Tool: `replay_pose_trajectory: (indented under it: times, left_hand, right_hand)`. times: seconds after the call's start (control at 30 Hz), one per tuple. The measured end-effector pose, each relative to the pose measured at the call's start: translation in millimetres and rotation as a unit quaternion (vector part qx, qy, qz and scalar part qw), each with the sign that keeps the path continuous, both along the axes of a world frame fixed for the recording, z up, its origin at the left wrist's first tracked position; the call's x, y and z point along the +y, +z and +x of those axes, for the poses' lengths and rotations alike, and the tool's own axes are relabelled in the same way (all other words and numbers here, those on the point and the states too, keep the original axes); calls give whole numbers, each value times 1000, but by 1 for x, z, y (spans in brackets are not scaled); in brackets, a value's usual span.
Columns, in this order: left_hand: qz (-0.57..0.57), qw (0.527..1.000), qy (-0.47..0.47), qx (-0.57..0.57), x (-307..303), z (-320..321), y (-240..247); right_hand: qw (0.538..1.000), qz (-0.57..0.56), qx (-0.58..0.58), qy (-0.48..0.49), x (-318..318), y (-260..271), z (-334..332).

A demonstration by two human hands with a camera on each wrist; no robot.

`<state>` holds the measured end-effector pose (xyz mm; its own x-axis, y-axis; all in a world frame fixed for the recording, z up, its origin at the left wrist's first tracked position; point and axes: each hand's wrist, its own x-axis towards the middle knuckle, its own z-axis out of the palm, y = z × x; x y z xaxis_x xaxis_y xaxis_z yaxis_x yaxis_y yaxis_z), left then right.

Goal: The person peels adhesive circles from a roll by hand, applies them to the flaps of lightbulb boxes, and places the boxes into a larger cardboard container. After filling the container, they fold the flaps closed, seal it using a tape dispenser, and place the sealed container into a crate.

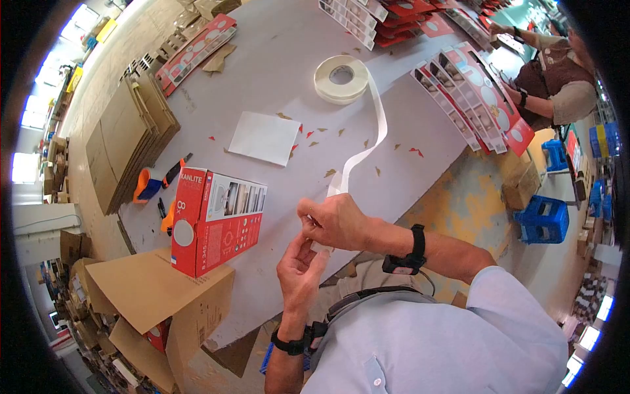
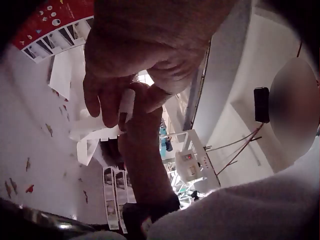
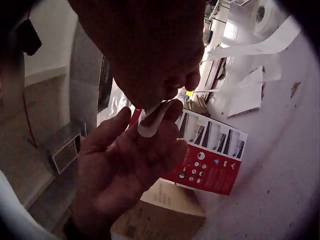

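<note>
The round roll of paper tape (image 1: 340, 79) is cream-white, its paper strip (image 1: 382, 125) white. The rectangular cardboard box (image 1: 216, 220) is red with white panels. The surface (image 1: 275, 65) is pale grey, flecked red and brown.

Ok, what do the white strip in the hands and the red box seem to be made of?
The white strip: thin, flexible paper or plastic film, smooth, faintly shiny; it bends and twists freely off its roll. Which one, I cannot tell. The red box: printed cardboard, smooth coated look, with crisp folded edges and printed pictures.
</note>
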<state>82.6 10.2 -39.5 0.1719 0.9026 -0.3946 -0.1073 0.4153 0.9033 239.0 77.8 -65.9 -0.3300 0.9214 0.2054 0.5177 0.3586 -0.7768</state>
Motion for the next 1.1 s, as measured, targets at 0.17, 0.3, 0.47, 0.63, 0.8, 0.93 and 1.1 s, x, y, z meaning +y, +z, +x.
replay_pose_trajectory:
  times: [0.17, 0.3, 0.47, 0.63, 0.8, 0.93, 1.1]
  left_hand:
    - [-12, 1000, 16, 6, -1, 3, -1]
    - [-10, 999, 19, 26, -3, 1, -5]
    - [-15, 999, 21, 30, -3, 2, 2]
    - [-32, 997, 50, 41, -3, 6, 3]
    - [-13, 996, 77, 36, -3, 8, 4]
    - [-8, 996, 91, 12, -6, -3, -11]
    - [3, 991, 95, 95, -9, -6, -13]
  right_hand:
    - [999, 40, -21, 8, -3, 0, -3]
    - [996, 92, -6, -10, -1, -1, -2]
    - [989, 139, 58, -7, 8, -4, 2]
    - [995, 76, 70, -15, 4, -9, 1]
    - [991, 60, 116, -30, 5, -14, 0]
    - [990, 30, 136, -35, 6, -14, 2]
    - [991, 28, 127, -27, 8, -12, 1]
